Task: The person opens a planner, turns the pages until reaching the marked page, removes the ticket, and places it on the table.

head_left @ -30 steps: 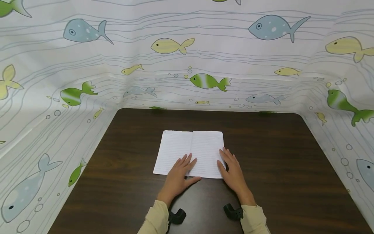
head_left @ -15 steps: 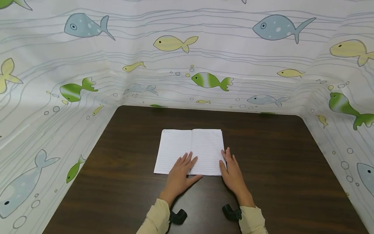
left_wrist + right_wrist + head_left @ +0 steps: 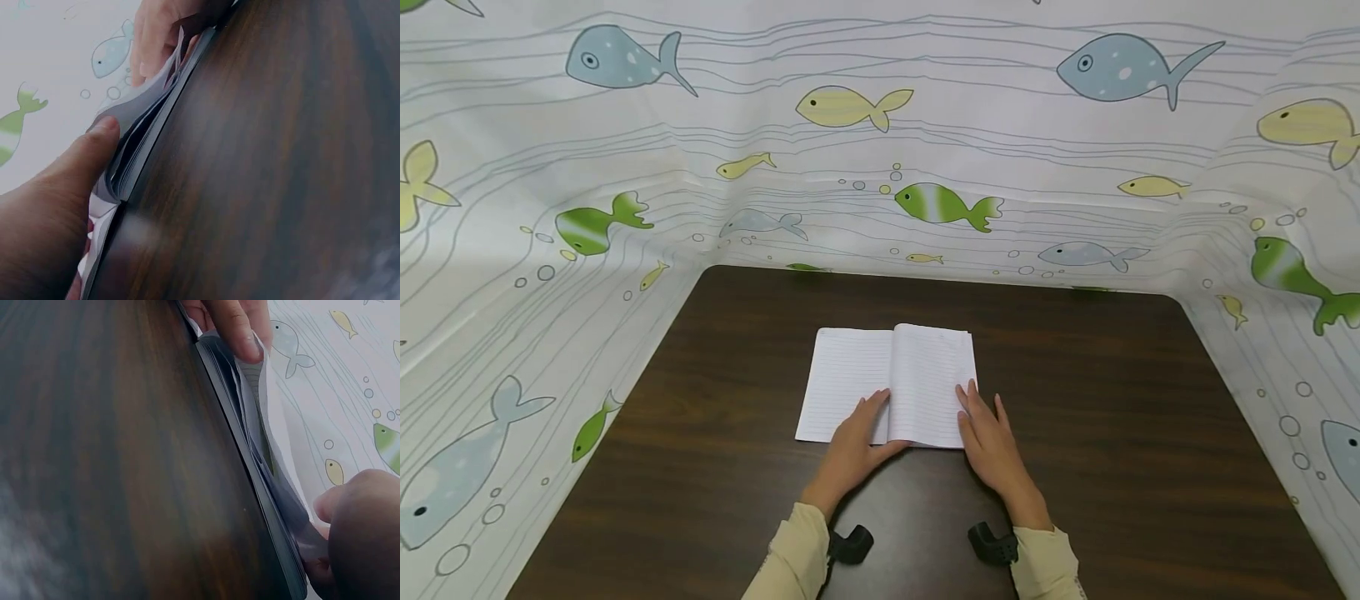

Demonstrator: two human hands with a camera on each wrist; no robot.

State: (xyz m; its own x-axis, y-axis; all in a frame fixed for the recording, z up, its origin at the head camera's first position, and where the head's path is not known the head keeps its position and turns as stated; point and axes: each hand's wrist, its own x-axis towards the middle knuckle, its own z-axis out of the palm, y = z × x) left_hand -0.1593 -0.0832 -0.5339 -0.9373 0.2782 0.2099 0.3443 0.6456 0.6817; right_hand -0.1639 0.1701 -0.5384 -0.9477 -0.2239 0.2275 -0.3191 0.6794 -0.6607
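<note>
A lined notebook (image 3: 850, 362) lies open on the dark wooden table, its right-hand page (image 3: 928, 375) arched upward near the fold. My left hand (image 3: 848, 446) rests at the lower middle, fingers along the fold. Its extended thumb (image 3: 103, 128) presses on the raised page near the bottom edge. At the notebook's right edge, my right hand (image 3: 997, 454) pinches the page's outer edge between thumb (image 3: 328, 503) and a finger beneath. Below the raised page, a gap shows above the stack of other pages (image 3: 234, 425) in the right wrist view.
White cloth (image 3: 850, 50) printed with fish stands around the back and sides of the table (image 3: 1120, 417). Black wrist devices (image 3: 852, 546) sit by both light yellow sleeves (image 3: 797, 550).
The right-hand page, flat before, now bulges up near the fold. My left fingers have drawn together at the fold, and the right fingers have shifted slightly left onto the page edge.
</note>
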